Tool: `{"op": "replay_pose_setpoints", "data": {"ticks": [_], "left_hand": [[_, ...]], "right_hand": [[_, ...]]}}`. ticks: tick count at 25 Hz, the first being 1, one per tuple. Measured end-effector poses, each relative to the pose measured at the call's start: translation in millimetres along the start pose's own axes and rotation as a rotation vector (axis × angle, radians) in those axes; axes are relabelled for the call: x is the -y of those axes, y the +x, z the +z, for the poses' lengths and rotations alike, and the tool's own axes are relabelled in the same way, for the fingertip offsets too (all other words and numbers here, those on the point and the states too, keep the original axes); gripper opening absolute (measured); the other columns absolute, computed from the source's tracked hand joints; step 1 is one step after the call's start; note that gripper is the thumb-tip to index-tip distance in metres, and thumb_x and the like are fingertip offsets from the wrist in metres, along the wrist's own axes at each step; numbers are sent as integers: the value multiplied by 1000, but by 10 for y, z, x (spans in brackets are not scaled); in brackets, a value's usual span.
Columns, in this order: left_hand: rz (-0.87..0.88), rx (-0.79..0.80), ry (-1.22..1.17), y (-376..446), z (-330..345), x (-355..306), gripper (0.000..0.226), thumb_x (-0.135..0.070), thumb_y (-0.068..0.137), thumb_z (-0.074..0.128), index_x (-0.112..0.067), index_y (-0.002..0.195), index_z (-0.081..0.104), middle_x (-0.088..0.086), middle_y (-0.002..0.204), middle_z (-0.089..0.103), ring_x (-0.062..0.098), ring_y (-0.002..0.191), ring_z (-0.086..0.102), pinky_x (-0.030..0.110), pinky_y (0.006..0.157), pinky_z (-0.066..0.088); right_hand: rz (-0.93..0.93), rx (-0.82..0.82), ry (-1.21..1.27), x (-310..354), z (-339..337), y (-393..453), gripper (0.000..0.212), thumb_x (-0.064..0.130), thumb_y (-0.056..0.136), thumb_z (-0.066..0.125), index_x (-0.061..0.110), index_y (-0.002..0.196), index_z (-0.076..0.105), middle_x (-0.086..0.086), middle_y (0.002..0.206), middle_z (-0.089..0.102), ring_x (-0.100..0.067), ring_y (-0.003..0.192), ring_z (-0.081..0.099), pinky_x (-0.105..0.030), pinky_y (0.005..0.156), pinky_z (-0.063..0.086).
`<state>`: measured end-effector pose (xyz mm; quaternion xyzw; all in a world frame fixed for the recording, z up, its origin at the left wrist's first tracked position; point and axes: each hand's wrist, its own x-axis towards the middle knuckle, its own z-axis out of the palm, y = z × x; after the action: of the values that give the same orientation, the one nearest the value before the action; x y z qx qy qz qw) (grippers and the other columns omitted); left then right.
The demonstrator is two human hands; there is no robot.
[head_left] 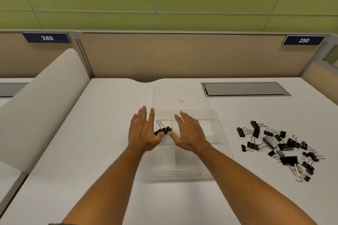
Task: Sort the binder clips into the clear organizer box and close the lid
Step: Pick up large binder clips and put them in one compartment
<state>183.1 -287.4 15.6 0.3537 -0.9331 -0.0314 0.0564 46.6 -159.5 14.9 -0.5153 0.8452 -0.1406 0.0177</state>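
A white bench (pixel 91 151) fills the view, with a tan partition (pixel 182 55) along its far edge. In the middle stands the clear box (pixel 222 139), its lid (pixel 192 95) thrown open and lying flat on the far side. Both hands hover over the box's far compartments: the left hand (pixel 142 131) and the right hand (pixel 188 133) are empty, fingers (pixel 144 113) spread wide, palms down. Right of the box, well apart from it, lies the pile (pixel 279 146) of black clips, loose and tangled. A few clips (pixel 163 130) sit in the far left compartment, between the two thumbs. The sorting looks barely begun. The next move likely calls for a reach right to the pile, teasing one clip free of the wire handles, then dropping it into a compartment by size.
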Motion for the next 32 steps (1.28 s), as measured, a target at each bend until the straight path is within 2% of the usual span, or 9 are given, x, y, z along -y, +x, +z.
{"op": "replay_pose_setpoints", "data": {"ticks": [4,7,12,18,22,28,32], "left_hand": [[58,-3,-23,-24,-34,-256,97,-71,78,26,-22,153,-11,11,161,-14,27,149,-13,42,119,-8],[100,11,-18,-49,-26,-524,98,-73,76,22,-23,153,-12,10,160,-17,27,148,-15,44,119,-10],[153,32,26,-79,6,-1033,98,-75,75,19,-24,152,-15,10,160,-20,28,148,-18,46,118,-11],[221,30,10,-144,46,-1751,95,-71,86,32,-21,152,-14,13,160,-18,28,148,-16,46,120,-7],[238,52,-6,-219,119,-2272,94,-70,86,33,-21,152,-14,13,160,-17,28,148,-15,46,121,-6],[292,78,-9,-298,238,-2919,95,-66,87,35,-18,153,-11,16,160,-12,28,149,-11,45,121,-4],[325,109,8,-321,352,-3226,94,-65,86,36,-18,154,-8,17,161,-10,28,149,-9,44,121,-5]], "right_hand": [[67,24,-93,-182,-105,-183,83,66,89,35,20,153,7,-10,161,3,-27,149,3,-43,119,4],[110,17,-116,-413,-216,-363,86,68,87,29,19,153,2,-11,161,-1,-27,149,-1,-44,119,0],[175,-24,-131,-862,-384,-684,87,66,88,31,17,153,2,-13,161,0,-26,149,0,-46,120,3],[241,-31,-128,-1441,-593,-1081,86,65,88,32,16,153,3,-13,161,3,-26,149,2,-48,120,6],[277,-31,-110,-1841,-712,-1347,85,64,88,36,17,153,6,-13,161,6,-26,148,4,-47,120,7],[325,-26,-115,-2360,-760,-1693,86,65,86,35,16,152,10,-15,159,14,-28,147,10,-45,119,9],[408,-11,-102,-2638,-743,-1865,84,63,85,39,15,151,18,-17,155,24,-33,143,20,-46,117,17]]}}
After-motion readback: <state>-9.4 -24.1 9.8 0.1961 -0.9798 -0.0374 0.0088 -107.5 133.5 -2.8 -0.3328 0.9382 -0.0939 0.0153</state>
